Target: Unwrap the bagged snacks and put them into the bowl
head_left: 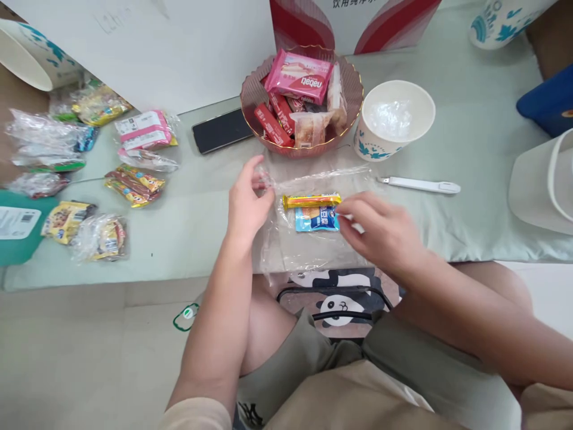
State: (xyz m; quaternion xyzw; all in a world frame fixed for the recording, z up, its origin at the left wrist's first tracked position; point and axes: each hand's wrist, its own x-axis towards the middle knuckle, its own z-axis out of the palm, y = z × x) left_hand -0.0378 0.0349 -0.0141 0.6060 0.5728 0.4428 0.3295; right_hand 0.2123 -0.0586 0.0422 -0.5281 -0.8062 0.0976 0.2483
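Observation:
A sheet of clear plastic film (pixel 313 254) lies on the table in front of me. On it rest a yellow stick-shaped snack packet (pixel 311 201) and, just below it, a blue snack packet (pixel 308 221). My left hand (pixel 250 200) is at the film's left edge, fingers curled around the raised plastic, with the index finger stretched out. From the right, my right hand (pixel 380 230) reaches in with bent fingers, its fingertips on the right end of the blue packet. Part of that end is hidden behind the fingers.
Behind the film stand a glass bowl (pixel 250 107) of wrapped snacks and a paper cup (pixel 380 143) holding crumpled plastic. A white utility knife (pixel 423 185) lies right, a phone (pixel 221 131) left. Wrapped bundles (pixel 136 185) sit far left; a white container (pixel 532 185) stands far right.

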